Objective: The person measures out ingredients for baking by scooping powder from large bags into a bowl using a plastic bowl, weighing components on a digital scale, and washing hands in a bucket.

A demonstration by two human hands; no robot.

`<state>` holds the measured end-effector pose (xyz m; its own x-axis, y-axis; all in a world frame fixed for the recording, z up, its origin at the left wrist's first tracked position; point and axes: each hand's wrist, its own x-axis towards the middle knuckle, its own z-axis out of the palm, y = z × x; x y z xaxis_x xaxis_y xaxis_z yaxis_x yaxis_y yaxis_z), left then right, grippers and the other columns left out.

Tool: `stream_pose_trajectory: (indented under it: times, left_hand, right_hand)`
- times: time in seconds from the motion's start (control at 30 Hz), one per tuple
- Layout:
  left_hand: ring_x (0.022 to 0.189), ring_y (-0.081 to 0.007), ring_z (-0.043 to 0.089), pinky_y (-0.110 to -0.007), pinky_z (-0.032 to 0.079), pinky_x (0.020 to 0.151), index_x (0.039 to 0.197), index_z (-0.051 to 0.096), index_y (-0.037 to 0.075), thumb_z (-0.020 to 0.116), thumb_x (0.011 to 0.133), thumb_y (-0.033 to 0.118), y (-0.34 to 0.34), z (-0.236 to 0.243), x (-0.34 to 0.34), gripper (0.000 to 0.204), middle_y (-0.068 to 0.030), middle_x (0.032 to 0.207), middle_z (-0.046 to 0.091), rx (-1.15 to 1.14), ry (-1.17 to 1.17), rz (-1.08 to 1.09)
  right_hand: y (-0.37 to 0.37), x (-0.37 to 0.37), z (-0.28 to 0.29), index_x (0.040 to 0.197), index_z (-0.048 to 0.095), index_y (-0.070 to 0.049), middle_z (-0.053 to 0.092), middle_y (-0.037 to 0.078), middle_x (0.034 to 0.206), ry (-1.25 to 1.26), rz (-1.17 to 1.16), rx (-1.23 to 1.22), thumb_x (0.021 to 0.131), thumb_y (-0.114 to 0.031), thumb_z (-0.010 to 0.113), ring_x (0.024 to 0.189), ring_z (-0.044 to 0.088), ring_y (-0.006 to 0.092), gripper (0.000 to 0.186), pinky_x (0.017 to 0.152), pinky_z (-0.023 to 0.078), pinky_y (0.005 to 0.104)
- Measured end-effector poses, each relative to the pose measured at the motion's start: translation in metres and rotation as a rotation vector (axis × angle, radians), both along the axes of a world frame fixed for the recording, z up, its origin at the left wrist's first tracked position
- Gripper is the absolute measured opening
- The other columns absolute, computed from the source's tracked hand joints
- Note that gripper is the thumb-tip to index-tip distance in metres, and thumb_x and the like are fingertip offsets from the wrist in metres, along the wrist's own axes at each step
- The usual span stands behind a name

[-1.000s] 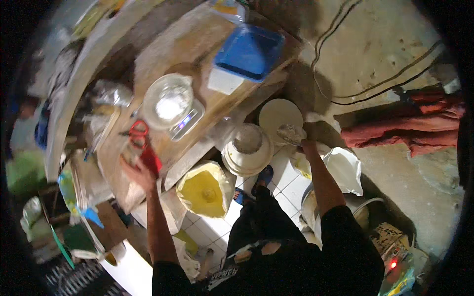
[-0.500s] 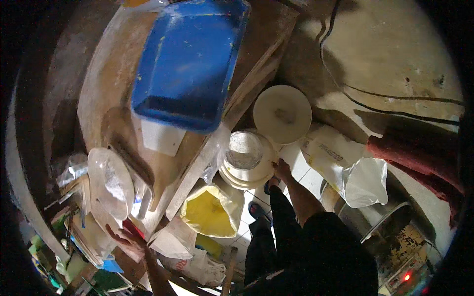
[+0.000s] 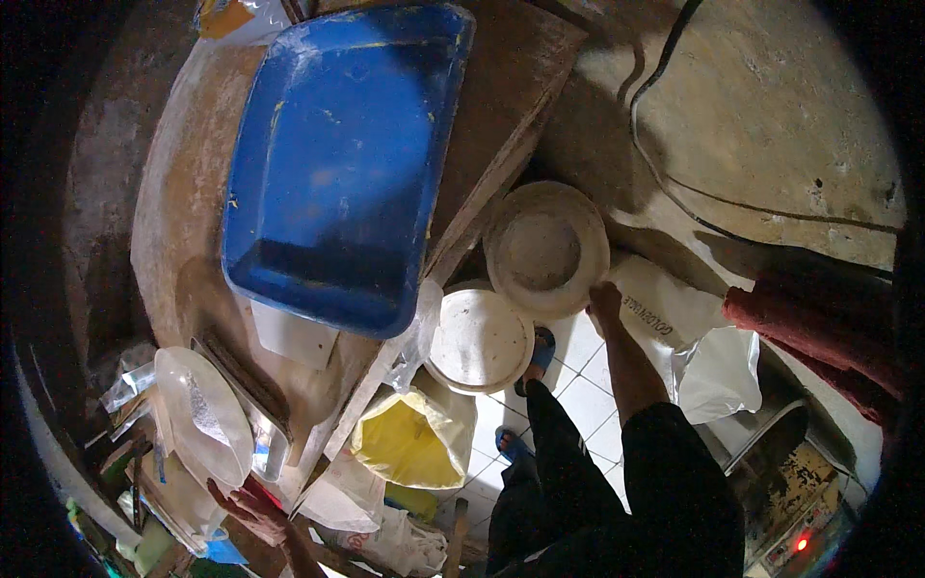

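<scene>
My right hand (image 3: 605, 302) grips the near right rim of a round, dusty, pale wide-rimmed pan (image 3: 546, 252). The pan is over the spot of the far bucket, which it hides; whether it rests there I cannot tell. Just left of it stands a white bucket (image 3: 479, 337) with a pale round top. My left hand (image 3: 252, 515) is open, fingers spread, at the lower left. Its fingertips are nearest the lower end of a clear oval bowl (image 3: 204, 416) with white residue inside, and a red thing lies partly hidden behind the hand.
A large blue tray (image 3: 347, 173) lies on the wooden table (image 3: 198, 154). Below the bucket stands an open sack with yellow lining (image 3: 409, 441). White sacks (image 3: 655, 299), a red cloth (image 3: 814, 332) and a metal container (image 3: 752, 429) are at right. A black cable (image 3: 641, 144) crosses the far right.
My right hand has moved right and slightly away, and the wide-rimmed pan has gone from the near bucket to over the far one. My left hand has dropped slightly lower in view.
</scene>
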<state>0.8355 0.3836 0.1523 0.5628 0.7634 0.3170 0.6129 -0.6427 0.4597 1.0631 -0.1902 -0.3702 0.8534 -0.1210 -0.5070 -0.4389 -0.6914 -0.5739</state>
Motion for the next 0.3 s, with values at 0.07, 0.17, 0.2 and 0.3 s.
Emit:
stream_pose_trajectory:
  times: [0.07,0.17,0.2,0.3]
  left_hand:
    - [0.115,-0.032,0.046,-0.04,0.044,0.093,0.135,0.031,0.002,0.042,0.094,0.043,-0.003,0.001,-0.002,0.06,-0.0224,0.134,0.034,-0.002,-0.008,0.016]
    - [0.119,-0.0377,0.043,-0.044,0.039,0.096,0.138,0.028,0.003,0.038,0.092,0.053,-0.001,0.0,-0.001,0.068,-0.0258,0.136,0.034,-0.036,-0.043,0.023]
    - [0.121,-0.0373,0.041,-0.044,0.038,0.097,0.137,0.028,0.003,0.038,0.091,0.054,0.001,0.0,-0.005,0.069,-0.0252,0.137,0.033,-0.09,-0.059,0.033]
    - [0.123,-0.0361,0.039,-0.042,0.037,0.099,0.138,0.028,0.003,0.04,0.09,0.056,0.008,0.003,-0.027,0.072,-0.0234,0.138,0.032,-0.154,-0.094,0.082]
  right_hand:
    - [0.019,0.027,0.017,0.094,0.06,0.0,0.062,0.019,0.071,-0.029,0.203,-0.205,0.076,-0.024,0.055,0.066,0.064,0.0293,0.031,0.065,0.051,0.0427]
    - [0.028,0.044,0.023,0.098,0.06,0.0,0.063,0.018,0.075,0.064,0.144,-0.323,0.076,-0.03,0.057,0.069,0.063,0.0323,0.037,0.068,0.051,0.0452]
    - [0.028,0.05,0.022,0.1,0.061,-0.001,0.063,0.018,0.079,0.18,-0.01,-0.221,0.075,-0.034,0.06,0.071,0.063,0.0346,0.042,0.071,0.05,0.0465]
    - [0.048,0.05,0.025,0.101,0.061,-0.005,0.064,0.012,0.079,0.015,0.251,-0.25,0.076,-0.033,0.061,0.069,0.062,0.0264,0.038,0.066,0.051,0.0394]
